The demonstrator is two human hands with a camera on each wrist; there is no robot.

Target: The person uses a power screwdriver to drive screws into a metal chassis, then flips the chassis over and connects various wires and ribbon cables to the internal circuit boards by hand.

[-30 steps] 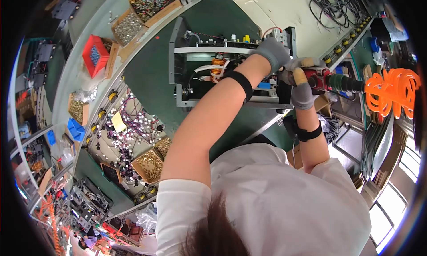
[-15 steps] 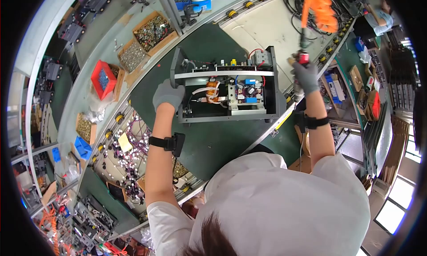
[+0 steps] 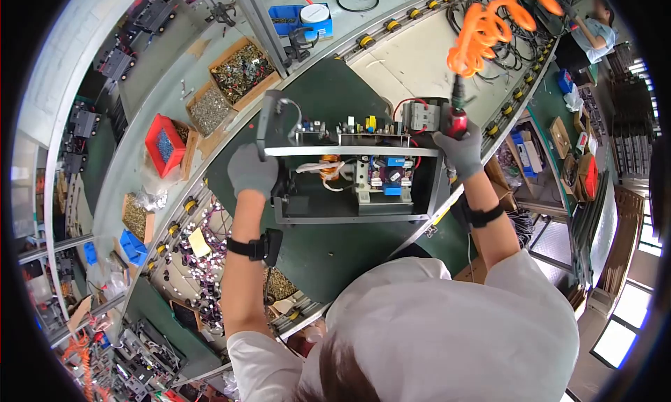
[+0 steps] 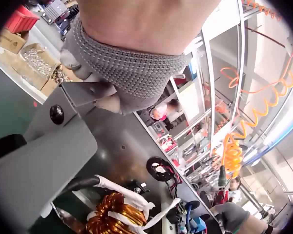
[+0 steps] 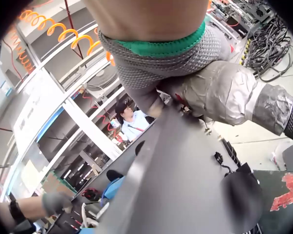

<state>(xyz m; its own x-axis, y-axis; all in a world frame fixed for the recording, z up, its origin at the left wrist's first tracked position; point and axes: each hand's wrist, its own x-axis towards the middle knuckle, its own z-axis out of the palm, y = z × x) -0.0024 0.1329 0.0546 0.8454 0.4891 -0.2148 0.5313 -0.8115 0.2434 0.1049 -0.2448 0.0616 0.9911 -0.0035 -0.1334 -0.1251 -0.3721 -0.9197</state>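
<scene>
A dark metal chassis (image 3: 328,217) with circuit boards, a copper coil (image 4: 112,214) and wiring inside stands tilted on the green work surface. My gloved left hand (image 3: 253,171) grips its left end, and in the left wrist view the fingertips (image 4: 109,103) hook over a metal edge. At the right end, my gloved right hand (image 3: 463,152) holds a red pneumatic screwdriver (image 3: 457,122) on an orange coiled hose (image 3: 482,42). The right wrist view shows the screwdriver's silver-taped body (image 5: 224,95) in the palm, with fingers right at the chassis wall.
Cardboard boxes of small screws (image 3: 241,70) and a red bin (image 3: 165,146) line the back-left ledge. White-connector wire harnesses (image 3: 203,262) lie at left. Black cables (image 3: 482,24) are heaped at the far right. A metal post (image 3: 258,24) rises behind the work surface.
The left hand moved from among the chassis parts to its left end. The right hand drew the screwdriver away, then came back to the right end. The chassis has tilted and turned.
</scene>
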